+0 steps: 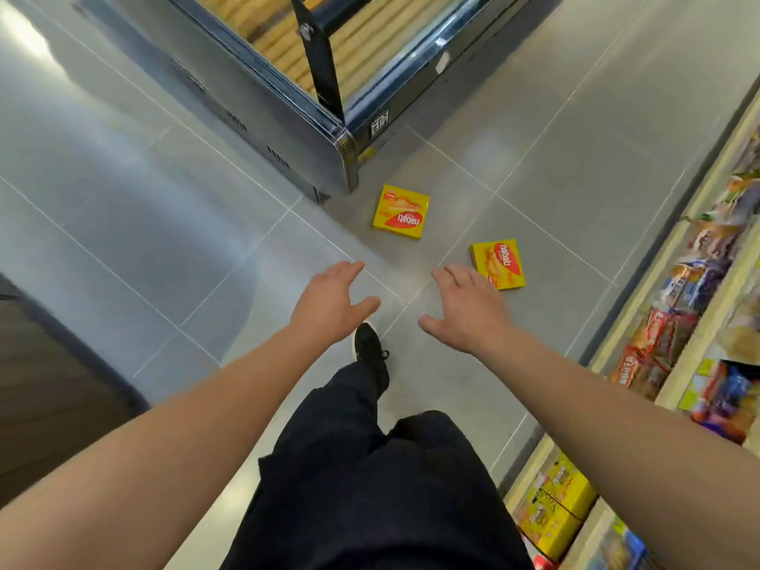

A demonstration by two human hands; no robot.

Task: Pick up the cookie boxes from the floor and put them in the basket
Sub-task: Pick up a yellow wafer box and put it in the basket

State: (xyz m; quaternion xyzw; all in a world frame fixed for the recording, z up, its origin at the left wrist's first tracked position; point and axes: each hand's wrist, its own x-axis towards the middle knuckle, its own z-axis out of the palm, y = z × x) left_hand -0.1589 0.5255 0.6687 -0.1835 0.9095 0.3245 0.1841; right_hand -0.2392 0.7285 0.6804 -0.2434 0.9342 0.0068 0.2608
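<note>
Yellow boxes on grey tile, both hands empty

Yellow, two cookie boxes, lying flat on the grey tiled floor [555, 129] beside the corner of the glass display case [329, 129]. Nearer-to-case box [401, 212]: just off the case's rounded metal corner, on its near right side, red label upside down toward the camera. Other box [498, 264]: farther from the case, on the same side, turned at an angle, well apart from the first.

Left hand [329, 300]: stretched out above the floor on the near side of the case corner, fingers spread and relaxed, gripping nothing. Right hand [466, 308]: likewise spread and holding nothing, fingertips overlapping the near edge of the farther box in the picture; contact impossible to judge from this height.

Below the hands, away from the case: dark trousers [370, 487] and one black shoe [368, 343] planted on the tile. Across the aisle from the case: snack shelves [678, 322] packed with coloured packets and more yellow cartons.
</note>
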